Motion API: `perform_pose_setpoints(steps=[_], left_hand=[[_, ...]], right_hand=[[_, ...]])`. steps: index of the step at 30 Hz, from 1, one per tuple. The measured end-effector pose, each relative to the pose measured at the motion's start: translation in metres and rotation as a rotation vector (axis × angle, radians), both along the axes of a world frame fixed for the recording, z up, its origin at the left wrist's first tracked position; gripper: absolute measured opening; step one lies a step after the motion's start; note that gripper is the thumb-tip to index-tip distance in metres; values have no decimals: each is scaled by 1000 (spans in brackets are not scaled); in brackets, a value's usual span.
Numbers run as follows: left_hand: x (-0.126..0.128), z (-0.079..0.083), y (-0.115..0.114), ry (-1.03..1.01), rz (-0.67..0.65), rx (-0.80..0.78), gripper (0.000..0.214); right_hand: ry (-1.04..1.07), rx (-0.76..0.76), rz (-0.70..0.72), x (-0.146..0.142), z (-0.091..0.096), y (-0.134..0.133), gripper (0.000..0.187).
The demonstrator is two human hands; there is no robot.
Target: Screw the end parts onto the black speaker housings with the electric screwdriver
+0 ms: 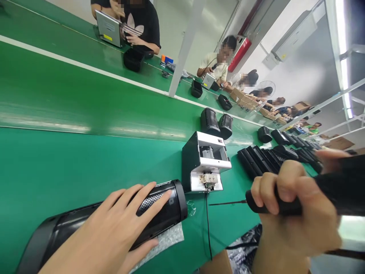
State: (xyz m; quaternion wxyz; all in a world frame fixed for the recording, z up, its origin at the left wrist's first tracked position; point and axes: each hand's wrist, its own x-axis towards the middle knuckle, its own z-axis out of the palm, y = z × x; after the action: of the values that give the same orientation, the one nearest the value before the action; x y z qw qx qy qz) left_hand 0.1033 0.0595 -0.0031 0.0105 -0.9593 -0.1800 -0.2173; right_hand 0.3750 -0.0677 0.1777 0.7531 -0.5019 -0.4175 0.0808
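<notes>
A black cylindrical speaker body (159, 211) with a perforated grille lies on its side on a sheet of bubble wrap (168, 238) at the near edge of the green bench. My left hand (114, 228) rests flat on top of it, fingers spread, holding it down. My right hand (291, 213) is closed around a black electric screwdriver (327, 190). Its thin bit (225, 203) points left toward the speaker's end cap, a short gap away.
A white and black screw feeder box (205, 160) stands just behind the speaker. A row of black parts (265, 158) lies to its right. Two black housings (216, 123) sit on the green conveyor belt (85, 95). Several other people work across the line.
</notes>
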Motion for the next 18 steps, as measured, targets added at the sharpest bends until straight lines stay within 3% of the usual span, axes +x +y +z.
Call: perform_pose_setpoints(steps=[3,7,12,18], left_hand=[[2,-2,-3,-41,-12,-46,88],[5,-3,-6,-55,2,-101,82],[1,-8,-7,-69,-22,-67,83],[1,-12,-7,-21,12,-127,94]], right_hand=[[-20,50,-84,1,13,1,41],[-63,71,-113,14,18,8,35],[-139,115,-135,25,-2,26,38],[-90,-34,-11,18,-18,41,42]])
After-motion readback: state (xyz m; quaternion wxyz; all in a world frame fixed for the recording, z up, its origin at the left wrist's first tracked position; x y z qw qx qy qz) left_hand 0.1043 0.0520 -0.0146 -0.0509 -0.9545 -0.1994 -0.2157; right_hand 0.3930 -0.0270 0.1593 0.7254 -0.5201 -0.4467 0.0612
